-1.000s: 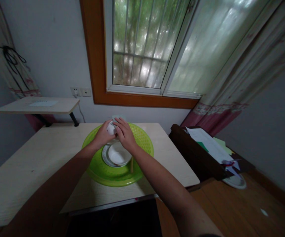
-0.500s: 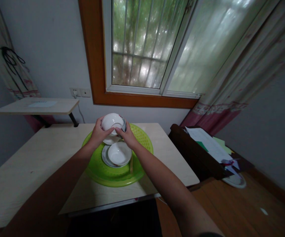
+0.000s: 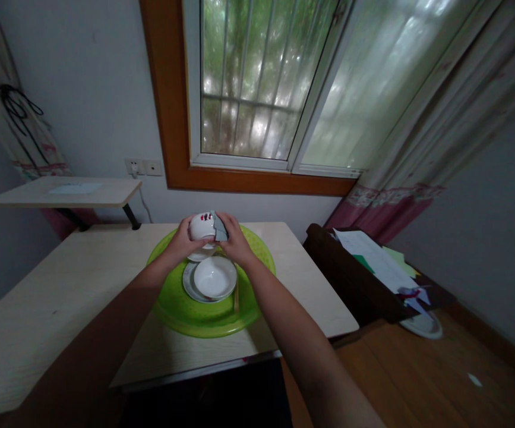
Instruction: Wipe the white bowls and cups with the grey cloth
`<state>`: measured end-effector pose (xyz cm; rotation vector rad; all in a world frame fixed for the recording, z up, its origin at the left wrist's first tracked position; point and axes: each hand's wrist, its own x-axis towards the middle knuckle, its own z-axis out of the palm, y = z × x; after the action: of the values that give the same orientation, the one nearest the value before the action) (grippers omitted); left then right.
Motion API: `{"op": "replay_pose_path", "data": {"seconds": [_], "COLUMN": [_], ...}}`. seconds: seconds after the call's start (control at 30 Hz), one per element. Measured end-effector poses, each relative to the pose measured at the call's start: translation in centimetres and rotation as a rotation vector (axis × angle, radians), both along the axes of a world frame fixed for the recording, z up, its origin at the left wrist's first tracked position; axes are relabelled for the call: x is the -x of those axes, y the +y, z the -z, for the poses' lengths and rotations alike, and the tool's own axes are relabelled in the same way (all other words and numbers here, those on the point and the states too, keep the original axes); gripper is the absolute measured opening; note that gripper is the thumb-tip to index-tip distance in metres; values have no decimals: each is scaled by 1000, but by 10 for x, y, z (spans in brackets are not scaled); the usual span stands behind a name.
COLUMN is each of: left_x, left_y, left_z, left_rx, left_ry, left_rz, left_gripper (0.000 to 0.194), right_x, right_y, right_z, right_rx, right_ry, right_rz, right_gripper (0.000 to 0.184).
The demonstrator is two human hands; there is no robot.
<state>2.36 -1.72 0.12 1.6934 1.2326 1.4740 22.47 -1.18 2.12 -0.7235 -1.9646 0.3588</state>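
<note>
A white bowl (image 3: 201, 228) with red and black print on its outer wall is held up over the far part of a green round tray (image 3: 172, 318). My left hand (image 3: 182, 239) grips its left side and my right hand (image 3: 234, 241) grips its right side. Beside the right fingers is a grey-green patch (image 3: 220, 230); I cannot tell whether it is print or cloth. Partly hidden below the held bowl is a small white dish (image 3: 201, 254). Nearer me, another white bowl (image 3: 215, 277) stands on a plate (image 3: 190, 288), with chopsticks (image 3: 236, 297) at its right.
The tray rests on a pale wooden table (image 3: 83, 273). A raised shelf (image 3: 101, 193) stands at the left, below a wall socket (image 3: 144, 167). Behind are a wall and a barred window (image 3: 248, 89). To the right, a dark brown piece of furniture (image 3: 341, 279) has papers (image 3: 368, 258) on it.
Between my hands the bowl has turned, so its printed outer wall now faces me where its plain white surface showed before. The dishes on the tray have stayed put.
</note>
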Motion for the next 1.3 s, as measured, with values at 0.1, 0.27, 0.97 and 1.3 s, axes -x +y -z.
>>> {"op": "replay_pose_path", "data": {"seconds": [0.1, 0.27, 0.97, 1.3], "left_x": [1, 3, -1, 1], "left_y": [-3, -12, -19, -16], "left_z": [-2, -12, -24, -23], "left_rx": [-7, -46, 86, 71], "left_ry": [92, 280, 354, 360], "left_rz": [4, -38, -280, -308], "left_gripper": [81, 70, 56, 57], "right_x": [-6, -9, 10, 16], "right_y": [-3, -8, -17, 0], "right_z": [-3, -8, -7, 14], "right_rx": [-67, -98, 74, 310], "right_ry": [-134, -299, -68, 185], "right_rz": [-3, 5, 54, 126], "right_gripper": [70, 73, 59, 74]}}
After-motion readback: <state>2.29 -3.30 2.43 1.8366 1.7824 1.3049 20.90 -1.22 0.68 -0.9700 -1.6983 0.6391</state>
